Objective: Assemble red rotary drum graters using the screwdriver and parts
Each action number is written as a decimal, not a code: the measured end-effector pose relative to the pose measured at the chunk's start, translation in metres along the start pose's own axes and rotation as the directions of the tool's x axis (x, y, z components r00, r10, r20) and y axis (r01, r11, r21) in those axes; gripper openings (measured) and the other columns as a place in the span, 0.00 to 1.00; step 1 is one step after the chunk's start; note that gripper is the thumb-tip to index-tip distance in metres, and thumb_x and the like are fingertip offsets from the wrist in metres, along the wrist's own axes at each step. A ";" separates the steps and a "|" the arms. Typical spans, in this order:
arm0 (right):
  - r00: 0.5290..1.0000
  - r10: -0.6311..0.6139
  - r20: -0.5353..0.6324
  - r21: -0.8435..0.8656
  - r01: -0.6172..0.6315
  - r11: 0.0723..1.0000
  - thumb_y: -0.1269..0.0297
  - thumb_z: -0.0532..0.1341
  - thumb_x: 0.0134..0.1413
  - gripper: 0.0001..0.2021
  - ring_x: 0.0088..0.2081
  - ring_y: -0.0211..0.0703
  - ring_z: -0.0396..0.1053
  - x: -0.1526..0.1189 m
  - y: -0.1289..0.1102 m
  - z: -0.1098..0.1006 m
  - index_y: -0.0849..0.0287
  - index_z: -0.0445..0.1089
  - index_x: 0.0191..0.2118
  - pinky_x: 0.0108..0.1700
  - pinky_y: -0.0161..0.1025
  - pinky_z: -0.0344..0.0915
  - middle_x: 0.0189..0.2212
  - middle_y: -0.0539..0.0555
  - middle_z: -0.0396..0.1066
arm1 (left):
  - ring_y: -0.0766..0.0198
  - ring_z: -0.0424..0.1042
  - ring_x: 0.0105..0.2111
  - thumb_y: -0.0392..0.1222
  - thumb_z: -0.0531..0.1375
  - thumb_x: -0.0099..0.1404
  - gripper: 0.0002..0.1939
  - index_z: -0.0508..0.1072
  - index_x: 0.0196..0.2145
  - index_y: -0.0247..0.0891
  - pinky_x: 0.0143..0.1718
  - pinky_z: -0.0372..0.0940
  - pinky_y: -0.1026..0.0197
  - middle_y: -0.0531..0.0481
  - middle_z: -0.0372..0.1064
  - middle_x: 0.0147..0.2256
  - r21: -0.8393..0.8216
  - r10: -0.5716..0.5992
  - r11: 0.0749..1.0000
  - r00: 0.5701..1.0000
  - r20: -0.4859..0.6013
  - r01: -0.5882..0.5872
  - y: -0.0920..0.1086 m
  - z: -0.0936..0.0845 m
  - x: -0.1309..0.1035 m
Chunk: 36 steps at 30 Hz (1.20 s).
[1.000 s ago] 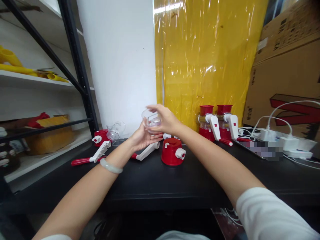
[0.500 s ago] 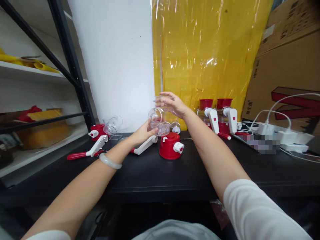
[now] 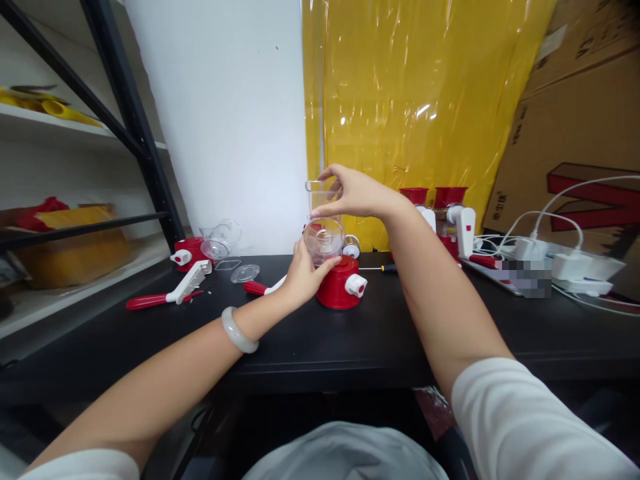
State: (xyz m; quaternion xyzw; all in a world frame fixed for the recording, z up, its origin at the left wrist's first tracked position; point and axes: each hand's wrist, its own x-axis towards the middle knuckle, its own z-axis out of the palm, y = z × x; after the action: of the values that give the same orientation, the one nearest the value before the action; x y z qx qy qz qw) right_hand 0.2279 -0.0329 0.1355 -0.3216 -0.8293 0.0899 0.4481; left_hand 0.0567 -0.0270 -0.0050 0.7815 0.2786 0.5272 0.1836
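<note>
A clear plastic grinder housing [image 3: 324, 241], with a round chamber and an upright tube, is between my hands just over a red base [image 3: 339, 287]. Whether it touches the base I cannot tell. My left hand [image 3: 307, 272] grips the chamber low on its left side, thumb toward the base. Higher up, my right hand [image 3: 353, 192] curls its fingers and thumb around the tube. From the base's right side juts a white knob [image 3: 356, 285]. A white crank with a red handle [image 3: 256, 288] lies partly behind my left hand.
At left stand another red base [image 3: 199, 252] and clear housing [image 3: 221, 239], near a loose crank [image 3: 187, 285] and clear disc [image 3: 245, 273]. A screwdriver [image 3: 385, 269] lies behind the right forearm. Assembled red-and-white grinders [image 3: 450, 220], chargers with cables [image 3: 575, 270] and a carton [image 3: 575, 133] are at right.
The clear housing has turned more upright and come over the red base. My left hand moved right to the chamber's lower side; my right hand has closed around the tube.
</note>
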 end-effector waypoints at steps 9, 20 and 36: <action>0.994 0.043 0.104 0.085 -0.052 0.995 0.66 0.74 0.31 0.28 0.51 0.54 0.67 -0.014 0.009 -0.021 0.58 0.73 0.46 0.55 0.55 0.65 0.42 0.56 0.71 | 0.47 0.52 0.63 0.52 0.68 0.52 0.57 0.35 0.67 0.37 0.62 0.49 0.44 0.32 0.50 0.63 -0.037 0.038 0.999 0.968 0.247 -0.030 -0.015 -0.006 -0.003; 0.966 0.133 0.222 0.277 -0.193 0.941 0.68 0.71 0.39 0.29 0.58 0.55 0.63 -0.021 0.039 -0.024 0.52 0.70 0.52 0.54 0.57 0.65 0.54 0.57 0.68 | 0.46 0.64 0.56 0.49 0.71 0.47 0.50 0.53 0.62 0.36 0.57 0.57 0.41 0.32 0.65 0.55 -0.178 -0.232 0.934 0.906 0.353 0.308 -0.039 -0.003 0.000; 0.968 0.127 0.215 0.087 -0.148 0.985 0.59 0.71 0.42 0.32 0.56 0.55 0.64 -0.018 0.037 -0.016 0.50 0.67 0.56 0.56 0.56 0.63 0.59 0.55 0.63 | 0.50 0.71 0.50 0.55 0.65 0.54 0.29 0.70 0.50 0.38 0.54 0.62 0.47 0.40 0.71 0.50 -0.039 -0.130 0.986 0.883 0.452 0.165 -0.032 -0.009 0.002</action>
State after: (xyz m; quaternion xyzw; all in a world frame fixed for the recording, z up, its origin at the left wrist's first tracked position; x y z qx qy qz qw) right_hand 0.2646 -0.0171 0.1163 -0.3438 -0.8417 0.1963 0.3671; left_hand 0.0410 -0.0011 -0.0189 0.8507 0.2672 0.3280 0.3120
